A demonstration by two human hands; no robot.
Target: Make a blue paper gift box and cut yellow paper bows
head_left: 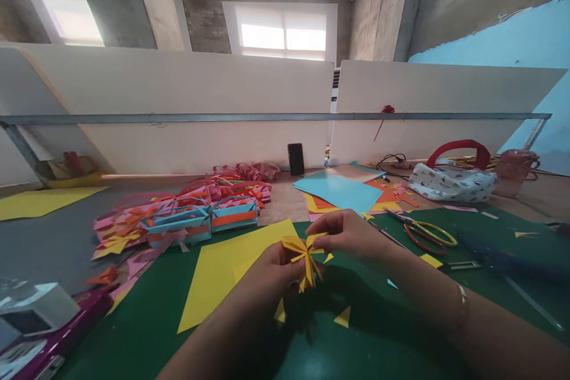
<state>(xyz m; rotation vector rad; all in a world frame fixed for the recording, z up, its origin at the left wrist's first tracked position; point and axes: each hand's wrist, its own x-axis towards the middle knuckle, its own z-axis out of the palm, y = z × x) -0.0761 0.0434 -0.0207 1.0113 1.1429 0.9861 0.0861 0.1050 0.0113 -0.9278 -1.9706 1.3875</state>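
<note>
A yellow paper flower (306, 253) with narrow folded petals is held above the green mat, between both hands. My left hand (279, 267) is closed around its left side and base. From the upper right, my right hand (341, 231) pinches one of its petals between thumb and fingers. Small yellow paper scraps (342, 317) lie on the mat below and around the hands. Under my left forearm, a large yellow paper sheet (218, 273) rests flat, partly covered.
Scissors (423, 231) with red and yellow-green handles lie at the right. Blue paper sheets (341, 187) are stacked ahead. Pink and orange paper pieces and small blue paper baskets (234, 214) sit at left. A phone (295, 159) leans against the white panel; a fabric bag (452, 181) stands right.
</note>
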